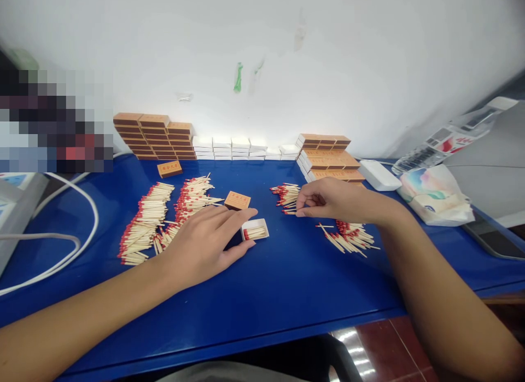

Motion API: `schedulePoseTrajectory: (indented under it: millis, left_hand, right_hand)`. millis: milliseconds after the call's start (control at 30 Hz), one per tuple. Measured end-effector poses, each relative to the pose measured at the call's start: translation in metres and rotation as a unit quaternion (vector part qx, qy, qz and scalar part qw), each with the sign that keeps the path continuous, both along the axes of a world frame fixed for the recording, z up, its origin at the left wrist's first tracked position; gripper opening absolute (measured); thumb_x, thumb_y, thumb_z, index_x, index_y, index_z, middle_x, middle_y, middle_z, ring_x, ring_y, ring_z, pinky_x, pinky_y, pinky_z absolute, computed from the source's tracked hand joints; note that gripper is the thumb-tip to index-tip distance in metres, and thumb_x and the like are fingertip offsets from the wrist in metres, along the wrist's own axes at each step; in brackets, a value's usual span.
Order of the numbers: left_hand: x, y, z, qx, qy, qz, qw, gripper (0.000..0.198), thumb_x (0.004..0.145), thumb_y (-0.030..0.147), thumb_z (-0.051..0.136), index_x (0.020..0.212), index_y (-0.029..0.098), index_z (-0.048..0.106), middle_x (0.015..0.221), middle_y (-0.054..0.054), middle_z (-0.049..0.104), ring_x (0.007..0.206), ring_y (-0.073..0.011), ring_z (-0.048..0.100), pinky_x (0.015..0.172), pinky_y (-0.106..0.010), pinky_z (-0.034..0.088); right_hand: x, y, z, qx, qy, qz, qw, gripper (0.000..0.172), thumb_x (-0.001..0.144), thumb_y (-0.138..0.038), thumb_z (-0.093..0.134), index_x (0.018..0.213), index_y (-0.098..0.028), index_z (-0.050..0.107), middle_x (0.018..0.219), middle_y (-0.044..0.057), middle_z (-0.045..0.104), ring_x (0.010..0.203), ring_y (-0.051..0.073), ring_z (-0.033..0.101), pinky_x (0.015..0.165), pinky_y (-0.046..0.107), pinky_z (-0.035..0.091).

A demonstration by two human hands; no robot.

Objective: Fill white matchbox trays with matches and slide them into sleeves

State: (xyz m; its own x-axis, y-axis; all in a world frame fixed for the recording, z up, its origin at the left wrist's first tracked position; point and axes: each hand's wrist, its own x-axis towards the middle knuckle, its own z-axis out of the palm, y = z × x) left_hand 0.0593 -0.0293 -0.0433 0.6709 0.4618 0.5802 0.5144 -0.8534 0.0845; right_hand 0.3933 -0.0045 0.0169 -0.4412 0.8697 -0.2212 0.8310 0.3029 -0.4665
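Note:
My left hand (209,237) rests palm down with thumb and fingers apart, beside a small white tray (266,229) with red-tipped matches (255,232) lying in it. Just behind that tray an orange matchbox cover (238,200) sits on the blue table (262,305). My right hand (324,198) is closed, thumb and fingertips pinched at the right end of a small match pile (287,193); the match ends disappear at its fingertips. Another fan of matches (353,239) lies below my right hand. Larger piles (147,220) spread left of my left hand.
Stacked orange matchboxes (153,135) stand against the wall at the left, white trays (229,148) in the middle, more boxes (330,158) at the right. A tissue pack (435,196), a white case (379,175) and a phone (494,237) lie at the right; white cables (92,207) curve at the left.

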Motion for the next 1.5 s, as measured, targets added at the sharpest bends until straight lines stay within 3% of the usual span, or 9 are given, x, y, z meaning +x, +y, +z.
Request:
schedulePoseTrajectory:
  millis: [100, 267, 533, 667, 800, 933, 1267, 1500]
  left_hand:
    - [0.0, 0.0, -0.001, -0.003, -0.001, 0.001, 1.0, 0.039, 0.102, 0.032, 0.075, 0.137, 0.02, 0.062, 0.114, -0.008, 0.083, 0.101, -0.0297, 0.08, 0.09, -0.044, 0.064]
    - [0.0, -0.001, 0.001, -0.001, -0.007, -0.004, 1.0, 0.039, 0.102, 0.031, 0.075, 0.137, 0.019, 0.062, 0.112, -0.007, 0.082, 0.1, -0.0294, 0.08, 0.088, -0.044, 0.063]
    - [0.001, -0.001, 0.002, 0.002, -0.008, -0.014, 1.0, 0.039, 0.102, 0.03, 0.074, 0.137, 0.017, 0.061, 0.109, -0.007, 0.081, 0.096, -0.0279, 0.08, 0.086, -0.042, 0.063]
    - [0.0, 0.0, 0.0, 0.007, -0.012, -0.011, 1.0, 0.04, 0.103, 0.031, 0.075, 0.138, 0.018, 0.061, 0.11, -0.007, 0.082, 0.098, -0.0281, 0.08, 0.087, -0.041, 0.062]
    - [0.0, 0.0, 0.0, 0.002, -0.009, -0.006, 1.0, 0.037, 0.103, 0.031, 0.073, 0.137, 0.019, 0.063, 0.114, -0.007, 0.082, 0.1, -0.0283, 0.08, 0.091, -0.042, 0.062]
    - [0.0, -0.001, 0.001, -0.001, -0.007, -0.004, 1.0, 0.039, 0.103, 0.032, 0.074, 0.138, 0.018, 0.063, 0.115, -0.007, 0.082, 0.102, -0.0292, 0.08, 0.091, -0.043, 0.063]
    - [0.0, 0.0, 0.002, 0.0, -0.003, -0.007, 1.0, 0.039, 0.103, 0.032, 0.074, 0.137, 0.019, 0.062, 0.113, -0.008, 0.083, 0.1, -0.0292, 0.08, 0.09, -0.043, 0.063]
    - [0.0, -0.001, 0.002, 0.002, -0.003, -0.006, 1.0, 0.037, 0.104, 0.032, 0.073, 0.136, 0.019, 0.063, 0.114, -0.007, 0.083, 0.101, -0.0291, 0.08, 0.09, -0.043, 0.063]
  right_hand:
    - [-0.019, -0.01, 0.003, 0.041, 0.056, 0.018, 0.997, 0.028, 0.098, -0.051, 0.069, 0.093, -0.025, 0.078, 0.081, 0.002, 0.071, 0.068, 0.018, 0.058, 0.063, 0.033, 0.038]
    - [-0.057, -0.028, -0.002, 0.118, 0.075, 0.069, 0.988, 0.022, 0.103, -0.039, 0.065, 0.088, -0.025, 0.072, 0.074, 0.0, 0.061, 0.067, 0.018, 0.053, 0.068, 0.034, 0.039]
    - [-0.08, -0.036, -0.02, 0.189, 0.05, 0.071, 0.978, 0.009, 0.103, -0.021, 0.067, 0.095, -0.021, 0.072, 0.093, 0.005, 0.072, 0.077, 0.019, 0.063, 0.07, 0.033, 0.041]
    - [-0.069, -0.032, -0.015, 0.199, 0.06, 0.061, 0.976, 0.011, 0.105, -0.026, 0.066, 0.097, -0.022, 0.072, 0.085, 0.002, 0.069, 0.074, 0.018, 0.061, 0.071, 0.033, 0.042]
    - [-0.037, -0.017, -0.005, 0.218, 0.025, 0.013, 0.976, 0.016, 0.102, -0.027, 0.063, 0.092, -0.022, 0.074, 0.077, 0.002, 0.066, 0.071, 0.019, 0.059, 0.067, 0.032, 0.04]
    - [-0.016, -0.002, -0.006, 0.16, -0.027, 0.009, 0.987, 0.015, 0.096, -0.03, 0.065, 0.09, -0.022, 0.076, 0.074, 0.002, 0.066, 0.067, 0.019, 0.057, 0.063, 0.031, 0.038]
    - [-0.01, 0.0, -0.006, 0.052, -0.07, -0.004, 0.996, 0.016, 0.095, -0.032, 0.063, 0.09, -0.022, 0.075, 0.08, 0.003, 0.072, 0.068, 0.019, 0.061, 0.063, 0.032, 0.038]
    - [-0.005, 0.005, -0.006, 0.085, -0.052, -0.016, 0.995, 0.019, 0.094, -0.04, 0.067, 0.096, -0.023, 0.076, 0.079, 0.002, 0.066, 0.067, 0.018, 0.054, 0.063, 0.032, 0.035]
